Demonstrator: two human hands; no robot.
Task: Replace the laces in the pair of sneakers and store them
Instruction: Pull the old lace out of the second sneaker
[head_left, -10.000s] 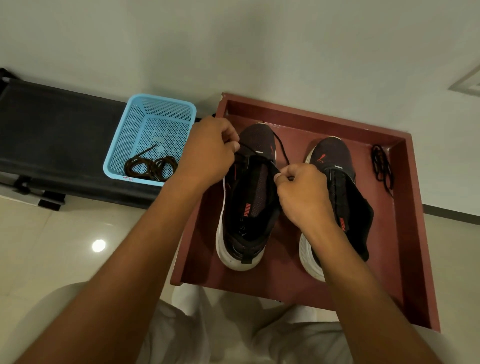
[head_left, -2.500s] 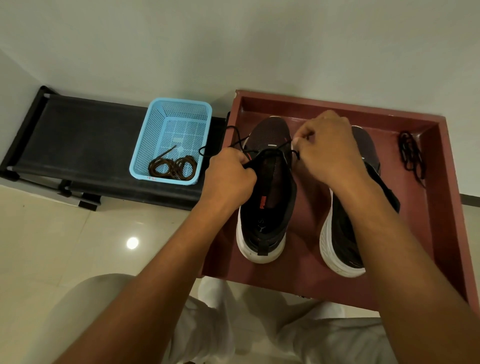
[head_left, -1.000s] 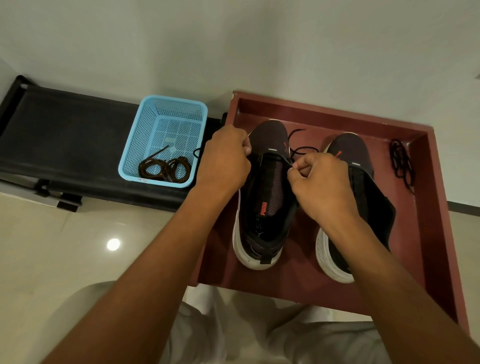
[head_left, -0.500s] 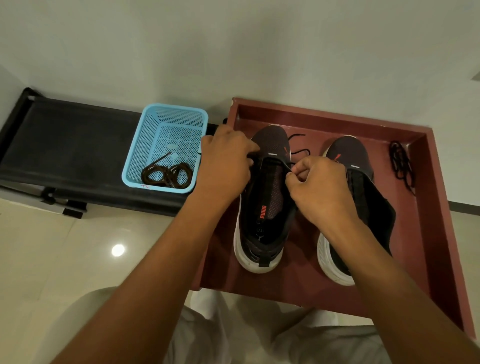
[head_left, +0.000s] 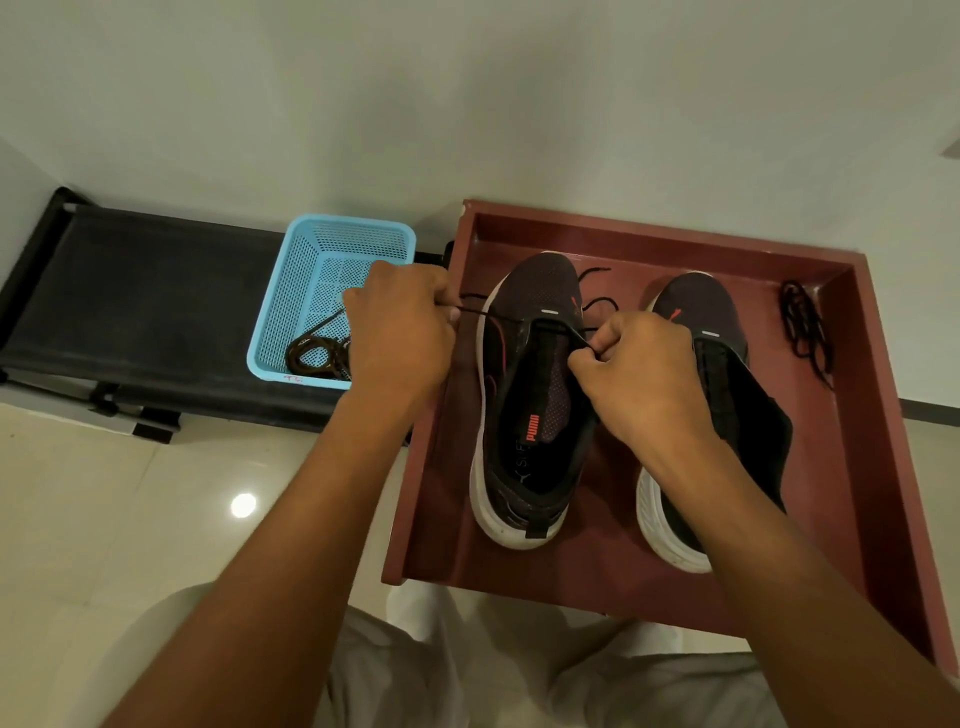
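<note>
Pale tiled floor (head_left: 130, 493), plain wall behind. Shallow dark-red wooden tray (head_left: 878, 467) holds two black mesh sneakers with white soles, left one (head_left: 524, 415) and right one (head_left: 711, 322), toes toward the wall, heels toward the person; a spare black lace bundle (head_left: 805, 332) lies at the tray's right wall. Light-blue perforated plastic basket (head_left: 332, 249) holds coiled brown laces (head_left: 311, 356), partly hidden by the left hand (head_left: 400, 332). Left hand and right hand (head_left: 639, 374) each pinch the black lace (head_left: 498, 317) drawn across the left sneaker.
</note>
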